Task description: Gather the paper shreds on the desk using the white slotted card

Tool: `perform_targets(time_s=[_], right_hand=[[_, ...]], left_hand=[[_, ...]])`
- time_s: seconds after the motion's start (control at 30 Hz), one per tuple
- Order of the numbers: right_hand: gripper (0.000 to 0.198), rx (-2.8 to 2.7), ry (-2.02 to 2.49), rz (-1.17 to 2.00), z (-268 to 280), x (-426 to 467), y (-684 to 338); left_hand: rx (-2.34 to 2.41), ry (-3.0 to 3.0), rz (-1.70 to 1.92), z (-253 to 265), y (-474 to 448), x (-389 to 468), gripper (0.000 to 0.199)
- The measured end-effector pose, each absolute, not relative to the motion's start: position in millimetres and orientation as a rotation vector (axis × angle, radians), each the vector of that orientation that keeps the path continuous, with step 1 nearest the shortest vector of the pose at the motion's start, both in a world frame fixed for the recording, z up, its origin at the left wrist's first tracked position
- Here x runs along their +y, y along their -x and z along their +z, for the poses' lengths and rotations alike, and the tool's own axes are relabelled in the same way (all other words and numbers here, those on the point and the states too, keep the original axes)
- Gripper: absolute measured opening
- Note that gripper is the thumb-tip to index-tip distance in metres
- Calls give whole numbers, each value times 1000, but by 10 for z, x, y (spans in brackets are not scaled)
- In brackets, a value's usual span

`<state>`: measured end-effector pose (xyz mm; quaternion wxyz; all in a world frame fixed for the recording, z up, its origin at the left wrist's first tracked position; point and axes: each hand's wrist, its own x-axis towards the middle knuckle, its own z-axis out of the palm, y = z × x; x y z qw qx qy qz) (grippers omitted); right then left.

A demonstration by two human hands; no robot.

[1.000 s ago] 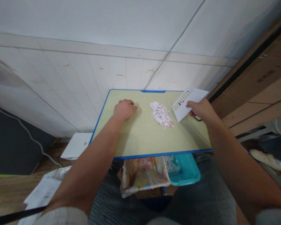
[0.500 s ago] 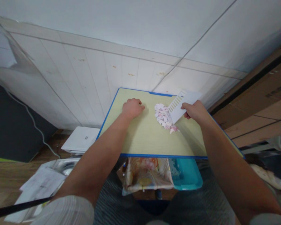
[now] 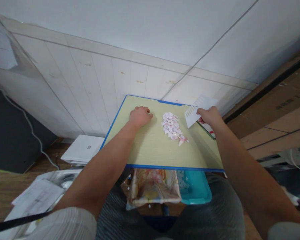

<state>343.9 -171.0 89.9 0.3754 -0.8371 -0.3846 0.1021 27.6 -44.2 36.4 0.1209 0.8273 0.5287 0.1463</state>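
My right hand (image 3: 209,117) pinches a white card (image 3: 193,116) with a row of slots along one side, tilted above the right part of the pale yellow tabletop (image 3: 150,151). Left of the card lies a loose pile of small white and pinkish paper pieces (image 3: 170,126), with pinker ones at its near end. My left hand (image 3: 140,116) rests on the tabletop left of the pile, its fingers curled under. Whatever may be inside those fingers is hidden. Partly behind my right hand and wrist is a flat dark-edged object (image 3: 208,130), perhaps a phone.
A blue rim borders the table. Below its front edge hang a patterned plastic-lined bin (image 3: 156,186) and a turquoise tub (image 3: 196,188). A white wall (image 3: 130,76) stands behind, a cardboard box (image 3: 277,110) at right. White boxes (image 3: 83,148) and papers (image 3: 38,196) lie at left.
The card has moved right, away from the paper pile, and no longer overlaps it. The flat dark-edged object now shows by my right wrist. My left hand stays in about the same place.
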Motion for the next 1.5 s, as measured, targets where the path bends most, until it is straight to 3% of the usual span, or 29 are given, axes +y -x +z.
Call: perform_targets(time_s=[0.27,0.5,0.9,1.23,1.5], right_hand=[[14,-1104,2240,212,894,-1315,-3170],[13,-1192,2164,147,1010,-1250,-2777],[4,-1084,1969,618,765,-1106,-2289],[3,-987,2008,515,807,-1278,-2614],[7,-1024,1880,673,676,-1413,-2415]], left_hand=[[1548,-2408,423,394,-270,-464,49],[1560,-2375,449,395,-274,-442,47],[1587,-2339,560,369,-267,-391,45],[1578,-2339,543,411,-282,-458,44],[1574,-2325,545,418,-267,-463,43]])
